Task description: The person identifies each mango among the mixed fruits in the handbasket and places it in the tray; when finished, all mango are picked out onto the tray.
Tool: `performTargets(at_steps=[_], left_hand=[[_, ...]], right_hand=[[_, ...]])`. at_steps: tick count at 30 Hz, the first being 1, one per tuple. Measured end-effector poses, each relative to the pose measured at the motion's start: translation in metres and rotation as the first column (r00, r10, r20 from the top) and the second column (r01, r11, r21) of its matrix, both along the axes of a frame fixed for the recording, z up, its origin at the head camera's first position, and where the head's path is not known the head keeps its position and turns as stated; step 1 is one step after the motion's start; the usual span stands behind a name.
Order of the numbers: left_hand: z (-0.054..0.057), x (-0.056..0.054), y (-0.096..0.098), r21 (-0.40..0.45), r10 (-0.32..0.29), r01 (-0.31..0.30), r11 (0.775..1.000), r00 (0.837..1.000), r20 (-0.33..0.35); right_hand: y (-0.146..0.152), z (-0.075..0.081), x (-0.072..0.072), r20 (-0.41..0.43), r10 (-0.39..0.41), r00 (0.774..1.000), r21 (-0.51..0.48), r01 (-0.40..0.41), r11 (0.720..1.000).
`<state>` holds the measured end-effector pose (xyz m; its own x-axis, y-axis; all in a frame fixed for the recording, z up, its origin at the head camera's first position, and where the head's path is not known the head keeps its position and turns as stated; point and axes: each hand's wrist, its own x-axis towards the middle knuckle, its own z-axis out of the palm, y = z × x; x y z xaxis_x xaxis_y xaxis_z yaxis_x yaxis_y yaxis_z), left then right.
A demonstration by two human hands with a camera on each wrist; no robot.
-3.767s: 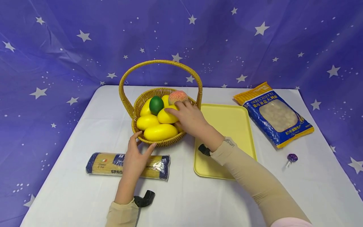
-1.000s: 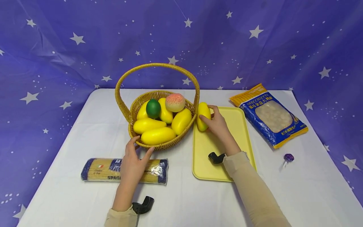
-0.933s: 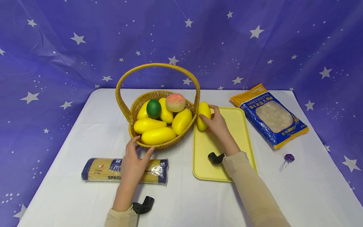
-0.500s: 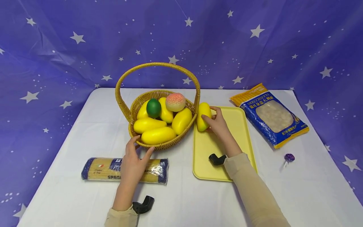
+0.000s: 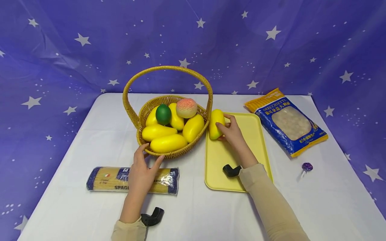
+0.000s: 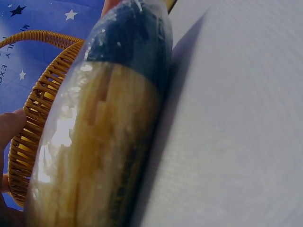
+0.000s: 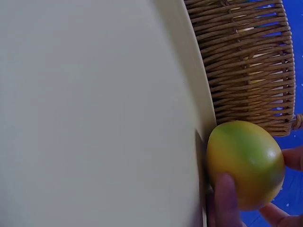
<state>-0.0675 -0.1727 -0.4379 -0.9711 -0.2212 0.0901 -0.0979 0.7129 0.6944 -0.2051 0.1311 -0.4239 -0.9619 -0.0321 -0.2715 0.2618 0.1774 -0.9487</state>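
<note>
My right hand [image 5: 232, 132] grips a yellow mango [image 5: 216, 122] between thumb and fingers, over the left rim of the yellow tray [image 5: 235, 182], close beside the wicker basket [image 5: 176, 154]. In the right wrist view the mango [image 7: 246, 161] has a greenish end and sits near the tray's edge, apparently touching it. My left hand [image 5: 141, 174] rests its spread fingers and thumb against the basket's front rim. Inside the basket lie several yellow mangoes [image 5: 169, 144], a peach [image 5: 186, 108] and a dark green oval fruit [image 5: 163, 114].
A spaghetti pack [image 5: 108, 180] lies in front of the basket, partly under the left hand and wrist. An orecchiette bag [image 5: 289, 122] is right of the tray, with a purple lollipop [image 5: 307, 167] nearer the front. The basket's tall handle [image 5: 167, 68] arches above the fruit.
The right hand has carried a mango out of the basket, rightward to the tray's left edge. Over the last second it has shifted only slightly. The left hand has stayed at the basket.
</note>
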Motion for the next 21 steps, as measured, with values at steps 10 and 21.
performTargets(at_steps=[10, 21], left_hand=[[0.000, 0.001, -0.002, 0.000, 0.001, -0.001, 1.000, 1.000, 0.005], [0.001, 0.001, 0.000, 0.011, -0.006, 0.006, 1.000, 1.000, 0.010]], right_hand=[[0.006, -0.010, -0.001, 0.004, 0.005, 1.000, -0.009, -0.005, 1.000], [0.013, -0.006, 0.003, 0.000, 0.029, 1.000, 0.141, -0.028, 0.990]])
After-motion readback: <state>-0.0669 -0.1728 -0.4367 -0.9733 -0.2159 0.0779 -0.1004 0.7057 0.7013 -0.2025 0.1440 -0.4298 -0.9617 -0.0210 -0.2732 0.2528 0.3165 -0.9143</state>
